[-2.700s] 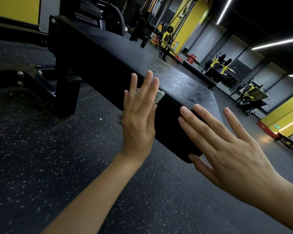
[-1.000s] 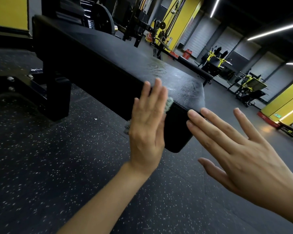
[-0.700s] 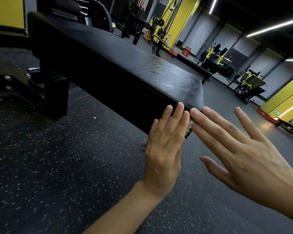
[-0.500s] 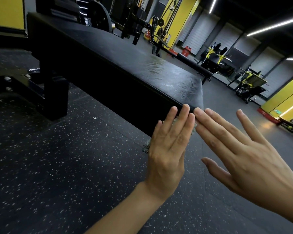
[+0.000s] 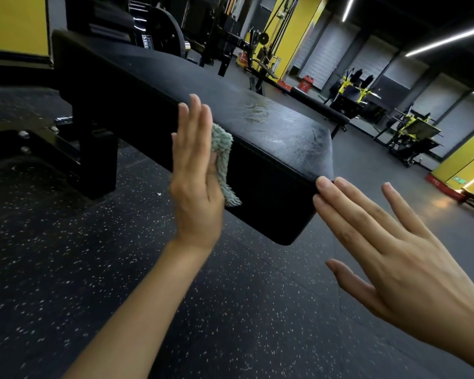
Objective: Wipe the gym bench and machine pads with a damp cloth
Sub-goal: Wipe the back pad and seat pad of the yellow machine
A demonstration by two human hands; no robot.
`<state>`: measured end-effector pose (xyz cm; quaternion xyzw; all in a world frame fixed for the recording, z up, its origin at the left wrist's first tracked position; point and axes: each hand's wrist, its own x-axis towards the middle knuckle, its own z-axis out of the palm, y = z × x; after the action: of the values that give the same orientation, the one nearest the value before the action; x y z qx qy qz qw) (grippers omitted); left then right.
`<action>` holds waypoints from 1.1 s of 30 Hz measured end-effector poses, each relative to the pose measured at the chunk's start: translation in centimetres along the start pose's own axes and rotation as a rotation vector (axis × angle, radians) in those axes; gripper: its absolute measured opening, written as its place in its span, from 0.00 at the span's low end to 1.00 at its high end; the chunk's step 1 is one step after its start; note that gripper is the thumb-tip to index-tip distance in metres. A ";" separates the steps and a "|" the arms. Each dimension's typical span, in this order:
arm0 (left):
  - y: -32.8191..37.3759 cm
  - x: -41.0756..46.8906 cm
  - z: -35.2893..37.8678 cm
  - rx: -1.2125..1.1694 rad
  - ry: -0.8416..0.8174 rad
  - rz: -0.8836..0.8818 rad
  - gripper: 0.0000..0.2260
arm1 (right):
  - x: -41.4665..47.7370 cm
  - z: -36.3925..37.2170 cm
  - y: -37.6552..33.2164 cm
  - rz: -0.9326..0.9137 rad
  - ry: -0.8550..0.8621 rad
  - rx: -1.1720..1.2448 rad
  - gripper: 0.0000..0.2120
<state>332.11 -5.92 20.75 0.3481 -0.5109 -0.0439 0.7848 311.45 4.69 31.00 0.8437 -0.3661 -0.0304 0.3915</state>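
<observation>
The left hand [image 5: 196,187], fingers [image 5: 200,119] straight and together, presses the cloth [image 5: 222,160] flat against the bench [image 5: 271,187] side (pale green, edges peeking out). The right hand [image 5: 400,258], fingers spread wide and holding nothing, touches the bench's near corner.

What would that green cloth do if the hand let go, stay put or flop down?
Probably flop. The cloth hangs limp under the flat left hand, which only presses it against the bench pad side, so it likely drops. Its nubby weave looks soft and light. Wet streaks on the pad top suggest it may cling briefly.
</observation>
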 end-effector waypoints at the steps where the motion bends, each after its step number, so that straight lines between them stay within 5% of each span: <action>1: 0.4 -0.4 0.2 -0.016 -0.006 0.004 0.19 | 0.0 0.0 -0.1 0.001 0.003 0.005 0.33; 18: 3.5 -5.2 1.6 0.015 -0.213 0.281 0.19 | 0.1 0.0 -0.3 0.005 0.017 0.034 0.32; 27: 0.6 -1.2 0.1 -0.006 -0.049 0.060 0.19 | 0.0 -0.1 -0.5 0.020 0.003 0.041 0.32; 33: 4.5 -4.3 2.4 -0.079 -0.110 0.136 0.17 | 0.0 -0.1 -0.5 0.025 0.006 0.049 0.33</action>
<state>326.74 -1.87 20.65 0.2785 -0.5737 -0.0295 0.7697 311.75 4.98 30.75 0.8486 -0.3758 -0.0139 0.3722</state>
